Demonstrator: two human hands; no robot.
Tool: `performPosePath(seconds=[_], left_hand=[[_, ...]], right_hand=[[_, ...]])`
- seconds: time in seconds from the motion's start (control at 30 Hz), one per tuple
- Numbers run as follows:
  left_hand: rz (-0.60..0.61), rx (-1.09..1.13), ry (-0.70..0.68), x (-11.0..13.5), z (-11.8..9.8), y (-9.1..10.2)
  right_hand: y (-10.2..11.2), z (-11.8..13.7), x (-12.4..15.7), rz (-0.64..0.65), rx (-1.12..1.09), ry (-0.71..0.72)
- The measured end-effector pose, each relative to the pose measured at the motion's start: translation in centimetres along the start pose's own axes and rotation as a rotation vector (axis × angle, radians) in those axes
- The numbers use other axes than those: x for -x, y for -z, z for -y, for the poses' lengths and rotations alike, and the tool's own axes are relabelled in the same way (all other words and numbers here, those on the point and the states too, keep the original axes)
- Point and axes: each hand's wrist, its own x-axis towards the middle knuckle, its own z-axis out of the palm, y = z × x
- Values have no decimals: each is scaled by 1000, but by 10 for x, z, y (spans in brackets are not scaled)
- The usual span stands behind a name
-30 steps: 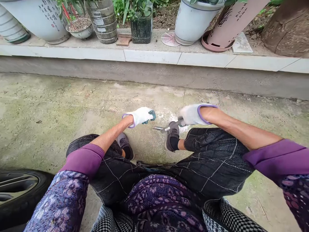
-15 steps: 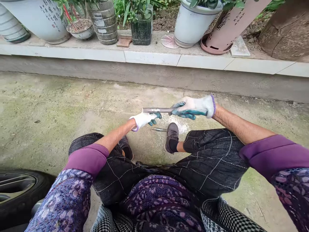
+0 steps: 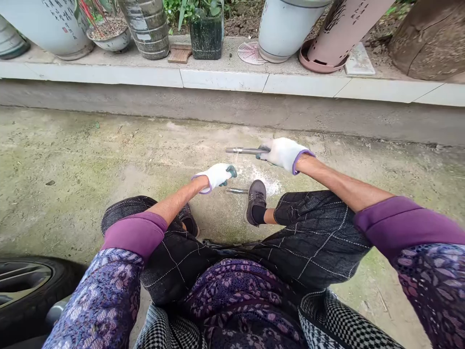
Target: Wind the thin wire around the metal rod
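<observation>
Both my hands wear white gloves with teal palms. My right hand (image 3: 285, 152) is closed round one end of a grey metal rod (image 3: 242, 150), held level above the concrete ground, pointing left. My left hand (image 3: 217, 175) is lower, fingers curled, just left of a short metal piece (image 3: 237, 191) lying on the ground between my shoes. What the left fingers hold, if anything, is hidden. A patch of white powder (image 3: 271, 184) marks the concrete beside my right shoe (image 3: 255, 200).
A raised concrete ledge (image 3: 225, 80) runs across the far side, carrying several plant pots, a plastic bottle planter (image 3: 144, 26) and a round pink drain cover (image 3: 249, 52). A black tyre (image 3: 27, 286) lies at the lower left.
My right hand lifted the metal rod off the ground up to about knee height; the rod now points left, clear of my left hand, which stayed low by my shoes.
</observation>
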Motion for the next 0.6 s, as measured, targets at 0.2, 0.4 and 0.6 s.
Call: performPosePath(seconds=[0.2, 0.4, 0.6], left_hand=[[-69, 248, 24, -8, 0, 0], [-45, 208, -10, -1, -11, 2], [-156, 225, -97, 10, -40, 46]], right_hand=[[-13, 7, 11, 137, -696, -149], [-11, -6, 28, 300, -1027, -18], [25, -5, 35, 480, -763, 170]])
